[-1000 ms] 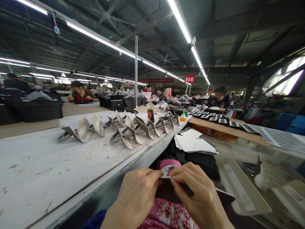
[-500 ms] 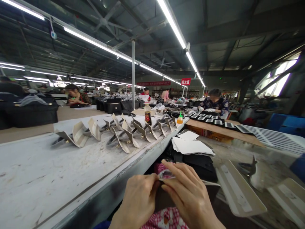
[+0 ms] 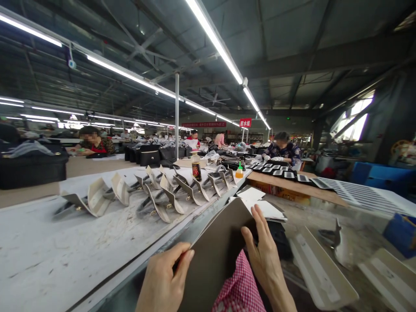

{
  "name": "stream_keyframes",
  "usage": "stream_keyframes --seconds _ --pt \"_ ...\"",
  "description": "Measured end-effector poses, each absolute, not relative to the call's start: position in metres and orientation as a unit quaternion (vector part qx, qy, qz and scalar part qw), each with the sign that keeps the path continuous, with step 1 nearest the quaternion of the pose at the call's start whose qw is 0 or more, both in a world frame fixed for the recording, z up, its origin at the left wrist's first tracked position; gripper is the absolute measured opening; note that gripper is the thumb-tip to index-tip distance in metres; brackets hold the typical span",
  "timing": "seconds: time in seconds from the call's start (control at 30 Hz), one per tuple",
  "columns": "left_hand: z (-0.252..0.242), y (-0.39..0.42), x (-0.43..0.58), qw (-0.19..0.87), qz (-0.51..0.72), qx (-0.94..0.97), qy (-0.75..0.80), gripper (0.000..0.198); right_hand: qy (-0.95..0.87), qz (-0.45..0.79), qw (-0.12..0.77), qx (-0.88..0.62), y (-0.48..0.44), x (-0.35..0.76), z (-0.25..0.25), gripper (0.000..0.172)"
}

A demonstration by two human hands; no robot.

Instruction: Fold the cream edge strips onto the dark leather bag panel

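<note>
A dark grey-brown flat panel (image 3: 214, 251) with a pale edge stands tilted up in front of me, above a pink checked cloth (image 3: 240, 281). Pinched between the thumb and fingers of my left hand (image 3: 167, 275) is its left edge. At the right edge, my right hand (image 3: 264, 251) holds the panel with the thumb on its face and the fingers stretched along the side. Nearby on the white table (image 3: 65, 251) stand several curved beige pieces (image 3: 169, 195) with dark straps and small metal fittings.
White sheets (image 3: 271, 210) lie on dark pieces beyond the panel. To the right are a beige panel (image 3: 320, 268) and another one (image 3: 386, 277). A dark bottle (image 3: 196, 168) and an orange glue bottle (image 3: 239, 172) stand farther back. A co-worker (image 3: 282, 149) works at the far right table.
The grey-brown panel has come up into view between my hands. My hands have moved apart, the left to the left and the right up along the edge. The view has shifted slightly.
</note>
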State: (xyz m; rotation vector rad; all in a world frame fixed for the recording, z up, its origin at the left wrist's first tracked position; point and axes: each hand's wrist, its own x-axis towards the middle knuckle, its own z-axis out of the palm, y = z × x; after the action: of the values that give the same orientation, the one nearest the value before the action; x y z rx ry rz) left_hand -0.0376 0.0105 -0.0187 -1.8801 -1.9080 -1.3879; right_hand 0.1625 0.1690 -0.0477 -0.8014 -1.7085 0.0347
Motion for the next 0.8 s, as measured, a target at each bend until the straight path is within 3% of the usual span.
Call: stream_keyframes --seconds 0.1,0.2,0.3,0.43,0.53,0.7,0.8 --pt "-0.024 0.013 -0.037 0.079 -0.480 -0.588 -0.647 0.032 -0.738 -0.039 0.606 -0.295 0.143 0.159 -0.045 0.032" --pt "-0.028 0.015 -0.041 0.077 -0.495 -0.551 -0.668 0.028 -0.788 0.013 0.600 -0.136 0.109 0.162 -0.037 0.012" --pt "-0.030 0.015 -0.048 0.068 -0.484 -0.554 -0.674 0.026 -0.816 0.116 0.562 -0.070 0.089 0.170 -0.028 0.013" --pt "-0.029 0.007 -0.049 0.106 -0.497 -0.591 -0.626 0.023 -0.809 0.118 0.550 -0.172 0.100 0.184 -0.016 0.007" --pt "-0.025 -0.001 -0.043 0.134 -0.503 -0.624 -0.583 0.019 -0.763 0.131 0.589 -0.234 0.125 0.191 -0.009 0.016" --pt "-0.010 -0.016 -0.030 0.102 -0.484 -0.677 -0.545 0.018 -0.703 0.411 0.528 -0.242 0.149 0.201 -0.008 0.029" --pt "0.003 -0.022 -0.024 0.073 -0.480 -0.699 -0.525 0.020 -0.661 0.476 0.517 -0.262 0.150 0.207 -0.015 0.034"
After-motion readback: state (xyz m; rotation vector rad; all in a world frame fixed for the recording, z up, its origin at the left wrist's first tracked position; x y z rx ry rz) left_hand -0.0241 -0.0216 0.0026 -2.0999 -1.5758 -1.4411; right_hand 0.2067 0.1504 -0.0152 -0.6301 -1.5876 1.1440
